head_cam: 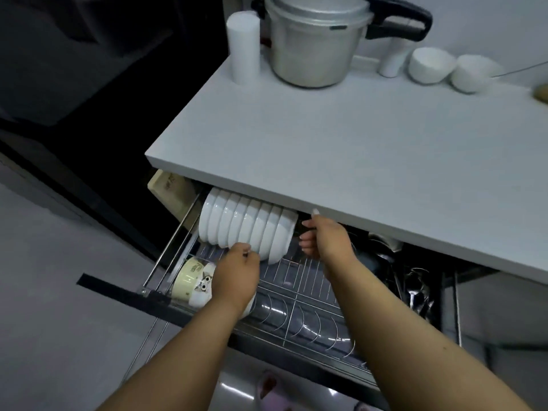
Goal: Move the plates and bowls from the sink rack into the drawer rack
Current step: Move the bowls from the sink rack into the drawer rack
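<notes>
The left hand (237,271) is pinching the rim of the nearest white bowl (278,241), and the right hand (326,238) is curling behind the row, steadying the bowls on edge in the drawer rack (299,280). A cat bowl (192,280) is sitting just left; the desk (355,149) is overhanging the row.

Two counter bowls (431,65), one pot (314,43)
</notes>
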